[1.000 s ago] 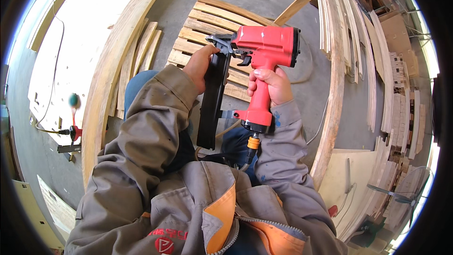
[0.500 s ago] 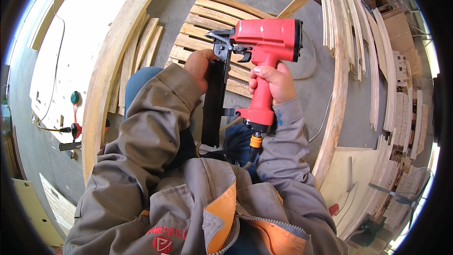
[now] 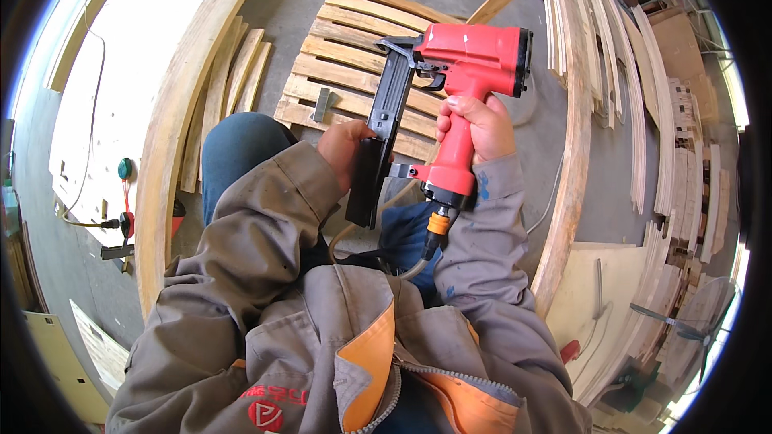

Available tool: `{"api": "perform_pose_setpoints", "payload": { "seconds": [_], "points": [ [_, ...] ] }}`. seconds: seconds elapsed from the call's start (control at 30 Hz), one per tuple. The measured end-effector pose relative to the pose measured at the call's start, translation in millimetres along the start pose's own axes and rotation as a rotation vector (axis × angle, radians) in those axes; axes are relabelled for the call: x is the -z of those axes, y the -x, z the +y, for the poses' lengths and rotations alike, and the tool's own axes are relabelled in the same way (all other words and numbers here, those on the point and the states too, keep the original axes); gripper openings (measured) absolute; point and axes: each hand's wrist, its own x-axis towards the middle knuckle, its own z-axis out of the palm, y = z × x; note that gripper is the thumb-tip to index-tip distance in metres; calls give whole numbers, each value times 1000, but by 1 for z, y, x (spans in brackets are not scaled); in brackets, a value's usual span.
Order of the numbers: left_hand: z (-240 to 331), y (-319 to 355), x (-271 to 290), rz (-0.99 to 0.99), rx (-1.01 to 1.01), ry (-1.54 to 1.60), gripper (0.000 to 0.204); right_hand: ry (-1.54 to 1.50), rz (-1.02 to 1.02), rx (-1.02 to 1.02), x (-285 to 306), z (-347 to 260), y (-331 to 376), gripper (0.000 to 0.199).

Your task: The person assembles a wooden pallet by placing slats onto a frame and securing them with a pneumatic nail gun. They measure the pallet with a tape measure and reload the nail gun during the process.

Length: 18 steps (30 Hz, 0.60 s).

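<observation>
A red pneumatic staple gun [image 3: 468, 47] is held up over my lap, its nose pointing left. My right hand [image 3: 489, 127] wraps round its handle, the fingers closed. My left hand [image 3: 344, 149] grips the black sliding cover [image 3: 366, 193] of the long magazine, which is drawn back toward me. The grooved magazine rail [image 3: 392, 84] lies bare above that hand. A small grey strip [image 3: 322, 104], looking like joined staples, rests on the wooden slats [image 3: 342, 52] just beyond my left hand. An air hose [image 3: 414, 268] joins the handle's base at an orange-ringed fitting [image 3: 437, 225].
Long timber rails [image 3: 189, 88] flank me, with another rail [image 3: 572, 128] at the right. Loose boards [image 3: 245, 72] lie beside the left rail. A second red tool [image 3: 127, 225] sits at the far left. Stacked wood strips [image 3: 643, 112] line the right side.
My left hand has slid the magazine cover back toward me, baring the rail. The gun has shifted slightly right and up. The grey strip on the slats has come into sight.
</observation>
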Motion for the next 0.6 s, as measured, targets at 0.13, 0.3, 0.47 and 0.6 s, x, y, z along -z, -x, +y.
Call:
{"api": "perform_pose_setpoints", "payload": {
  "seconds": [0.13, 0.3, 0.47, 0.6],
  "points": [
    [-5, 9, -4, 55, 28, 24, 34, 14, -1, -6, 2, 2, 0, 21],
    [-22, 20, 13, 35, 81, -16, 38, 48, 55, 38, -1, 3, -1, 22],
    [-33, 33, 16, 55, 116, -80, 41, -38, 109, 69, 6, 1, -2, 17],
    [-37, 38, 16, 46, 145, -81, 41, -15, 90, 58, 8, 1, 1, 17]
  ]
}}
